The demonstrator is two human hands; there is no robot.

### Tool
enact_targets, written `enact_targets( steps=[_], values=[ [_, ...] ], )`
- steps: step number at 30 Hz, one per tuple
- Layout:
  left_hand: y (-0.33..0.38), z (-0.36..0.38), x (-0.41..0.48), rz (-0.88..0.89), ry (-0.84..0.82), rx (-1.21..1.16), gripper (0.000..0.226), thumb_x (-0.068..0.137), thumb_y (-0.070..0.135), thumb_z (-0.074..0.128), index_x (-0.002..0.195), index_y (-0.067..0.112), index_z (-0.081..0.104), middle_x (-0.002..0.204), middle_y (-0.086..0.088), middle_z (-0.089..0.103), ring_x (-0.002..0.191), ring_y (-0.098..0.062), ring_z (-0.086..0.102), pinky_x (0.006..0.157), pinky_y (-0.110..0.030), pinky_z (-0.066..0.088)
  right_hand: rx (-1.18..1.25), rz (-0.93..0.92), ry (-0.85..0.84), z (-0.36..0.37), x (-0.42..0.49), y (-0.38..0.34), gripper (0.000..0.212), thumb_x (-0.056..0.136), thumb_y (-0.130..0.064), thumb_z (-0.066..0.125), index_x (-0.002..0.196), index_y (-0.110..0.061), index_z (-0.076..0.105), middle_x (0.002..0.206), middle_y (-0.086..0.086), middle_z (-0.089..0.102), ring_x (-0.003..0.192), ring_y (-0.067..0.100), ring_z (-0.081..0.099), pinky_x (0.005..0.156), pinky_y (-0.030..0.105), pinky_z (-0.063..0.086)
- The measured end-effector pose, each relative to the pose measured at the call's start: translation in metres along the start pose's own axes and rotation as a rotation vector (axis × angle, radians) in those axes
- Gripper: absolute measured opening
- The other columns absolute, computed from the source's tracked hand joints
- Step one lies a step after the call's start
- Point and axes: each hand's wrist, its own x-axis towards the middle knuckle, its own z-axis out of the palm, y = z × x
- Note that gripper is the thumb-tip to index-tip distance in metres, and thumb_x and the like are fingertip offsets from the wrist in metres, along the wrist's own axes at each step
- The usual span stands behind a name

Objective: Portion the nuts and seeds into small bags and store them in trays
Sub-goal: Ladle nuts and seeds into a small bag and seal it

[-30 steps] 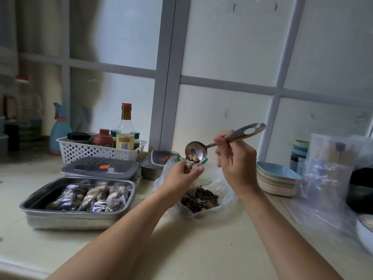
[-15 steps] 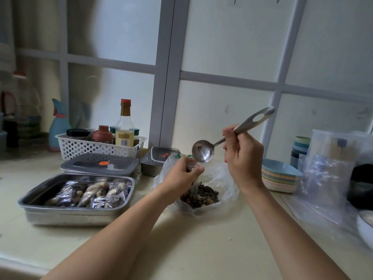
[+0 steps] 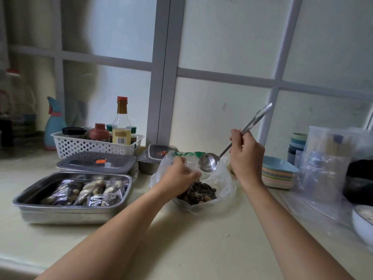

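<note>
Right grip [image 3: 247, 156] clenched round the thin handle of a steel ladle [image 3: 209, 163], bowl hanging low and tilted, looking empty. Left grip [image 3: 179, 174] pinching clear film just beside that bowl, seemingly a small bag [image 3: 192, 165] held open over the stock; hard to separate from the larger bag's rim.

Partly done, by the look of it. On the left of the desk [image 3: 201, 245], a steel tray [image 3: 70, 216] already storing a row of filled bags [image 3: 86, 191] laid side by side, exact count unclear. Between the forearms, the big loose bag [image 3: 224, 179] slumped open on the desk, with a fair heap of seeds and nuts [image 3: 198, 194] inside. Left to do: more scooping, sealing the portion in hand, laying it in the tray, probably lidding afterwards.

Desk pale, matte, faintly speckled. Tray rectangular, brushed metal, rounded corners, shallow walls. To the right, floppy clear pouches [image 3: 323, 168], probably spare bags. Behind the tray, a grey plastic lid [image 3: 96, 164] with an orange tab, flat and ribbed; perhaps atop a second tray, not clear. Near the right grip, a stack of bowls [image 3: 278, 175], pastel, smooth, shallow. Big bag thin, wrinkled, cloudy. Filled bags glossy and crinkled. Ladle polished, round-bowled. Seeds dark, striped, pointed; nuts paler and rounder.
</note>
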Motion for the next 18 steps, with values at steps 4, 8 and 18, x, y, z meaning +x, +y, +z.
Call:
enact_targets(
  steps=[4, 8, 18],
  values=[
    [0.0, 0.0, 0.001, 0.028, 0.056, -0.034, 0.05, 0.096, 0.027, 0.071, 0.137, 0.012, 0.045, 0.103, -0.002, 0.072, 0.081, -0.008, 0.07, 0.079, -0.03, 0.059, -0.014, 0.02, -0.043, 0.001, -0.001, 0.001, 0.04, 0.107, -0.037, 0.051, 0.089, -0.005, 0.068, 0.068, 0.006, 0.068, 0.06, 0.026, 0.064, 0.059, 0.049, 0.055],
    [0.003, -0.006, 0.007, 0.1, 0.265, -0.045, 0.039, 0.102, 0.032, 0.06, 0.134, 0.014, 0.048, 0.111, -0.005, 0.069, 0.087, -0.014, 0.071, 0.083, -0.036, 0.061, -0.095, -0.004, -0.116, -0.002, -0.001, 0.0, 0.043, 0.106, -0.042, 0.048, 0.085, -0.008, 0.064, 0.066, 0.004, 0.066, 0.055, 0.023, 0.061, 0.054, 0.047, 0.053],
    [0.005, -0.01, 0.008, -0.03, 0.427, 0.339, 0.03, 0.106, 0.034, 0.042, 0.128, 0.012, 0.042, 0.116, -0.006, 0.059, 0.117, -0.025, 0.048, 0.1, -0.044, 0.026, -0.37, -0.102, -0.37, -0.008, -0.002, -0.016, 0.04, 0.107, -0.039, 0.045, 0.075, -0.016, 0.052, 0.06, 0.004, 0.056, 0.057, 0.028, 0.056, 0.052, 0.032, 0.038]
  ],
)
